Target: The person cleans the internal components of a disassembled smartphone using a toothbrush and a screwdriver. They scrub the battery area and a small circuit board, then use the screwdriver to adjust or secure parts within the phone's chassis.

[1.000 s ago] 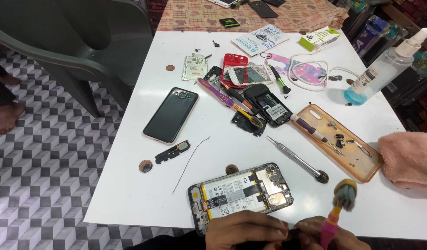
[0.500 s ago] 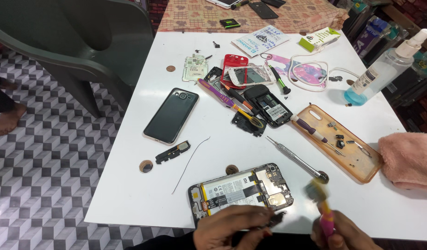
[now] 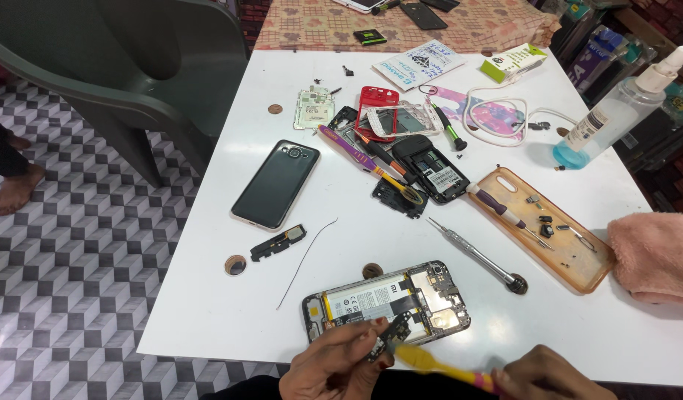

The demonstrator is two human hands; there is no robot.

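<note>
The left hand [image 3: 334, 363] pinches a small black part [image 3: 390, 335], the right hand [image 3: 549, 374] grips a yellow brush [image 3: 438, 364], and the orange tray [image 3: 578, 274] holds tiny screws [image 3: 545, 224].

The right hand [image 3: 552, 374] has swung its yellow-handled brush [image 3: 438, 364] from upright down to the small dark part [image 3: 390, 337] the left hand [image 3: 338, 363] lifted.

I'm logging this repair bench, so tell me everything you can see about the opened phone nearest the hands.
The opened phone lies flat near the table's front edge, back cover off, tilted slightly. A pale battery fills its left part; the circuit board and metal shields sit at the right, inside a dark frame. The left hand rests at its lower edge, holding a small dark part just over it. The right hand points a yellow-handled brush at that part.
</note>
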